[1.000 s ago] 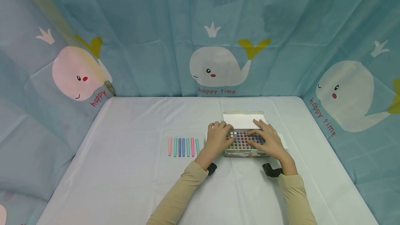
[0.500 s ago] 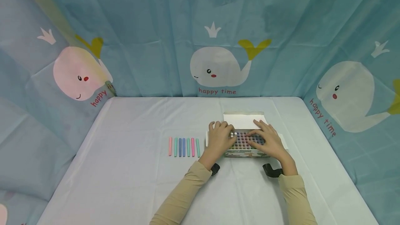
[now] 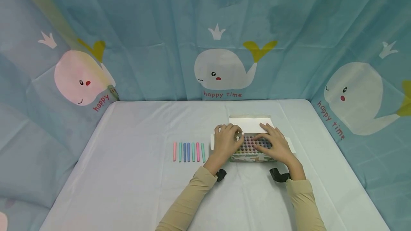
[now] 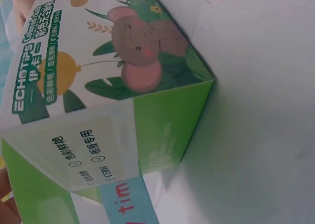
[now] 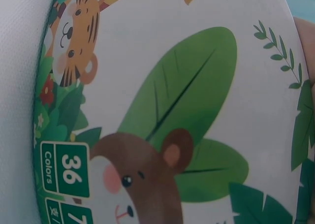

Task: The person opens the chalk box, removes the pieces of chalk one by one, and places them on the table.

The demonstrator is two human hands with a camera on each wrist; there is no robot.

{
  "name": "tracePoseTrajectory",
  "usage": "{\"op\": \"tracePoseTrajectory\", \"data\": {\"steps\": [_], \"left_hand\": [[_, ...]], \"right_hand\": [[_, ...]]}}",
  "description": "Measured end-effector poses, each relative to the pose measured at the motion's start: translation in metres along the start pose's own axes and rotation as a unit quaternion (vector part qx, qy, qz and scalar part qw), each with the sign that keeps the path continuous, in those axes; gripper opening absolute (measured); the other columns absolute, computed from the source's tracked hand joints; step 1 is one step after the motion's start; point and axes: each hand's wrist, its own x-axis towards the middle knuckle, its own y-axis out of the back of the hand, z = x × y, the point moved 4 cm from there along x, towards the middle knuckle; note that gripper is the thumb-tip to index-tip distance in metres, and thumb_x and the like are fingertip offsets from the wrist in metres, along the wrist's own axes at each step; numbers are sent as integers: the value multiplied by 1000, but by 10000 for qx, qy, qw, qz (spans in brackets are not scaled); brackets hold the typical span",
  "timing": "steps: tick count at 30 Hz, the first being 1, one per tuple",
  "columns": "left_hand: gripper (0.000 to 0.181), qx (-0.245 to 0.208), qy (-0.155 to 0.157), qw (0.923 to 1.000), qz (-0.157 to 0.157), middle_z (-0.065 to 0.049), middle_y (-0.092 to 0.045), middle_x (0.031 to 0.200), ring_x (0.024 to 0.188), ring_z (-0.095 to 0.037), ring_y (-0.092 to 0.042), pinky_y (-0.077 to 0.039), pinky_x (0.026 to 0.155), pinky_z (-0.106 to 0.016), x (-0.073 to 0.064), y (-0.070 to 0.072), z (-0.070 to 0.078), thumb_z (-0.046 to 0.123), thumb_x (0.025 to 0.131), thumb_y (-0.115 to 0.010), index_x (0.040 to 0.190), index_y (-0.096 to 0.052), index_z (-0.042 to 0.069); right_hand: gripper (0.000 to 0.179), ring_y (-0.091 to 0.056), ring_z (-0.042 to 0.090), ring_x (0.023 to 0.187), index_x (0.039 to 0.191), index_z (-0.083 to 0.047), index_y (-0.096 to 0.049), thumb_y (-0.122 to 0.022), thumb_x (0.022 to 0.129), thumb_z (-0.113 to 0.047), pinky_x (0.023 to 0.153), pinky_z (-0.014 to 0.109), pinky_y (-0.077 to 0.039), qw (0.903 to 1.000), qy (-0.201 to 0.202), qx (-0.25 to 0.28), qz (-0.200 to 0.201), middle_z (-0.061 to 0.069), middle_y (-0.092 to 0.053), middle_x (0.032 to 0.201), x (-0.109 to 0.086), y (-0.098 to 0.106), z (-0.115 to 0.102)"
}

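Note:
A carton of coloured chalk [image 3: 253, 158] stands with its top open, many chalk ends showing in rows. At its left end, the thumb and forefinger of my left hand [image 3: 226, 140] pinch a white chalk stick [image 3: 243, 133], whose tip shows between them. My right hand [image 3: 275, 143] rests over the right part of the carton with fingers spread, holding no stick. The left wrist view shows the printed elephant side of the carton [image 4: 147, 51], with bits of finger at the left edge. Animal artwork on the carton [image 5: 172, 96] fills the right wrist view.
Several chalk sticks [image 3: 188, 152], in pink, green and blue, lie in a row left of the carton. Its white lid flap [image 3: 247, 124] is folded back behind it. A white cloth covers the table [image 3: 135, 184]; blue whale-print curtains [image 3: 154, 70] enclose three sides.
My left hand has shifted slightly right over the carton, and its thumb and forefinger have closed on a white chalk stick. My right hand has stayed in place.

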Motion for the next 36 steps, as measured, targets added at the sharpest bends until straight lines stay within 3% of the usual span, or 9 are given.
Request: {"op": "tracePoseTrajectory", "data": {"steps": [5,11,22,28,32,36], "left_hand": [[10,-572,-61,9982,156,11,-65,83,74,-7,-54,-36,100,-42,1,2,1,30,86,-61,93,-65,23],[13,-1244,84,9922,88,9,-69,90,76,-8,-58,-34,103,-43,1,4,1,27,89,-58,99,-64,19],[14,-1700,-23,9827,730,7,-68,91,86,-9,-58,-33,104,-37,-1,13,-2,27,91,-59,99,-65,17],[13,-2144,-68,9715,1008,5,-68,89,85,-10,-57,-33,103,-40,-4,19,-4,24,89,-61,97,-65,15],[12,-2372,-1,9652,1102,4,-67,87,85,-11,-56,-33,103,-42,-5,26,-6,24,89,-61,97,-65,15],[12,-2434,45,9639,1074,5,-66,85,84,-10,-56,-31,104,-43,-7,31,-9,24,90,-60,97,-64,16]], "right_hand": [[25,-22,41,136,97,-27,-66,-72,77,-40,110,58,-7,10000,32,16,23,15,-34,146,0,0,-1],[26,-22,41,136,98,-27,-67,-72,77,-41,110,58,-7,10000,36,-25,51,15,-35,145,0,0,0],[26,-22,41,136,98,-26,-67,-72,77,-40,111,56,-6,10000,25,-33,21,16,-35,145,0,0,-2],[25,-22,40,136,98,-26,-67,-72,77,-38,110,57,-8,10000,-10,-53,7,16,-35,145,0,0,-2],[24,-22,40,137,98,-26,-67,-72,77,-37,109,58,-9,10000,-39,-31,1,16,-35,145,-1,0,-1],[24,-22,40,137,98,-26,-67,-72,78,-37,110,57,-9,10000,-38,-31,-6,16,-35,146,-1,0,-1]]}}
